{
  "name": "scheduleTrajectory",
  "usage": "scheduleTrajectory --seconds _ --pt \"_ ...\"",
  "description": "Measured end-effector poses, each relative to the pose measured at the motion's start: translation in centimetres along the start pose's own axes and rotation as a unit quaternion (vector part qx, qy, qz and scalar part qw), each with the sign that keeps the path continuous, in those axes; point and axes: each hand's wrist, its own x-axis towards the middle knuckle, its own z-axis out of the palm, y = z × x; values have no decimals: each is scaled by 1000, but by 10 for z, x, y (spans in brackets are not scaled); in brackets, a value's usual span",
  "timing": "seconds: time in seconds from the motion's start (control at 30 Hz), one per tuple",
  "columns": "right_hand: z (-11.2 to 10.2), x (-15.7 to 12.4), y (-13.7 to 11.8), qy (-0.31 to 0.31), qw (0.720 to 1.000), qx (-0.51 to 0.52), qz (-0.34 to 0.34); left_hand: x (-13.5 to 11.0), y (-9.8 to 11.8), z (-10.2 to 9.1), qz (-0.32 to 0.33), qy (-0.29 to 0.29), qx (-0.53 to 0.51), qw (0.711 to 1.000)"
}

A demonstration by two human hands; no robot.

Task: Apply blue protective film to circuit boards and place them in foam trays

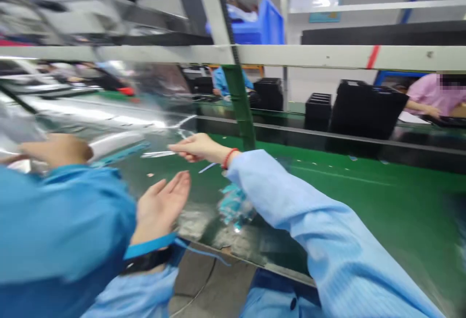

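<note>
My right hand (196,148) reaches left over the green conveyor belt (364,196), with a red cord on its wrist. Its fingers are pinched on the edge of a clear plastic film (157,154) that stretches away to the left, blurred by motion. My left hand (163,206) is lower and nearer to me, palm up with the fingers stretched out, holding nothing. A crumpled bit of teal and clear wrapping (235,206) lies on the belt under my right forearm.
A co-worker in a darker blue coat (61,225) stands close at my left, one hand (58,149) at the film. A green post (238,99) rises behind my right hand. Black tray stacks (364,107) line the far side. Another person in pink (429,94) works at the far right.
</note>
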Motion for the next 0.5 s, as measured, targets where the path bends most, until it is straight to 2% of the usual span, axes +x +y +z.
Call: scheduleTrajectory --seconds 0.13,0.27,0.33,0.4,0.5 --pt "-13 -2 18 -68 997 -47 4 25 2 1 31 -26 -18 999" --pt "-22 -9 36 -136 983 -114 36 43 3 1 25 -38 53 998" --pt "-25 -16 48 -130 981 -136 37 55 -1 -1 18 -35 92 995" --pt "-31 -28 62 -97 983 -154 27 71 -4 -5 11 -21 118 993" --pt "-46 -62 79 -44 983 -178 21 100 3 -13 11 38 124 991"
